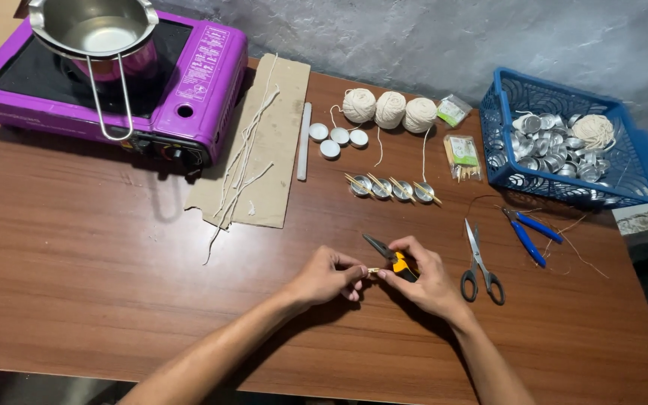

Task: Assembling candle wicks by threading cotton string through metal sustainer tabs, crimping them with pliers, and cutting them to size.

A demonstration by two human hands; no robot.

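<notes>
Both hands [375,274] pinch a small stick [373,271] (green-labelled packets [463,151] beyond).

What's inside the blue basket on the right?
The blue basket holds a heap of small metal cups and a ball of string; anything beneath them is covered.

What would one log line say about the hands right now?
left hand: pinches small stick | right hand: holds yellow-handled pliers, touches stick | nearby: scissors | surface: wooden table

You've got yellow-handled pliers [393,258] tucked in your right palm, dark jaws pointing up-left. A small pale stick piece [373,271] sits horizontal, pinched between both hands' fingertips.
</notes>
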